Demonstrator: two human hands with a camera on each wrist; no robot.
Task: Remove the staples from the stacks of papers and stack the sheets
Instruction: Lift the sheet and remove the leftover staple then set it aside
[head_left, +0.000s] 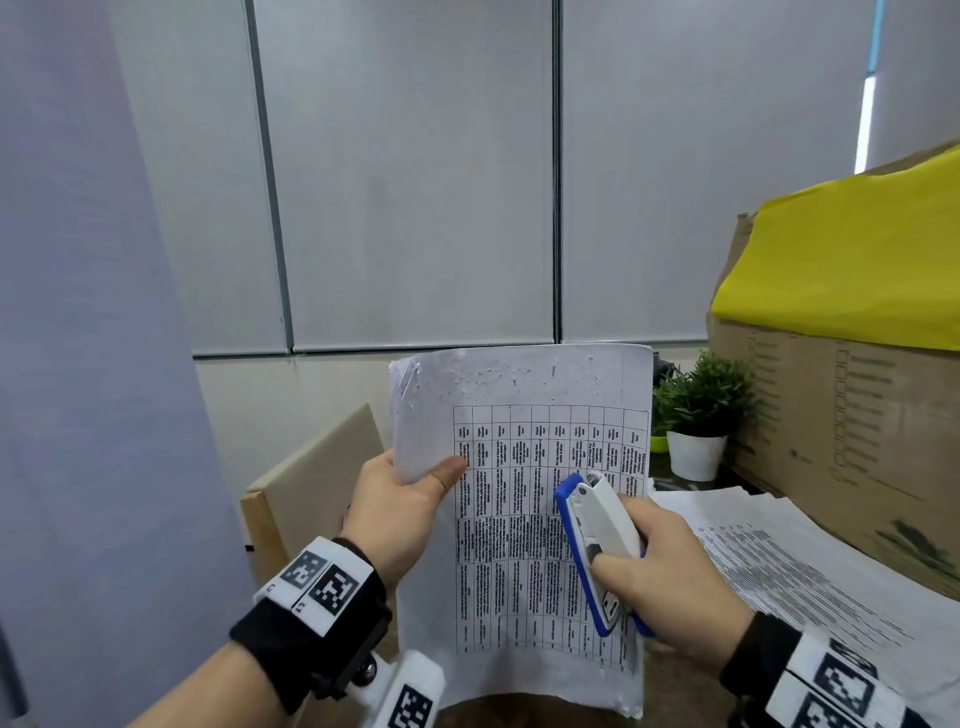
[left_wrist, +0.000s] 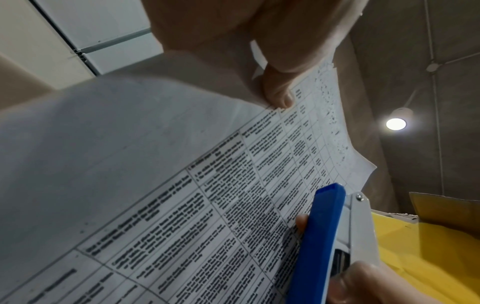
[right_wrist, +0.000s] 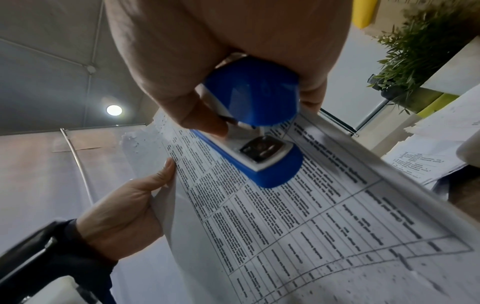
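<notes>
Left hand (head_left: 402, 512) is pinching the near-left edge of a paper stack (head_left: 524, 519), thumb lying on the printed table, fingers hidden behind; it is holding the stack upright in the air in front of the person. The top margin above the thumb is looking pocked and rough, with one short dark mark that may be a staple (head_left: 554, 370); too small to tell.

Right hand (head_left: 670, 566) is wrapping around a blue-and-white stapler (head_left: 597, 545), thumb on its side, nose pointing up along the sheet. The tool is sitting just right of the left thumb, against the page face but well below the top margin.

Further right of that hand, loose sheets (head_left: 789, 551) are lying spread on the bench (head_left: 670, 670), not squared. A potted plant (head_left: 698, 415) and a cardboard box (head_left: 841, 415) are standing beyond them.

Judgement: partway through. Some sheets appear already freed; the held stack is looking still bound, and the final tidy stacking is not yet done.
</notes>
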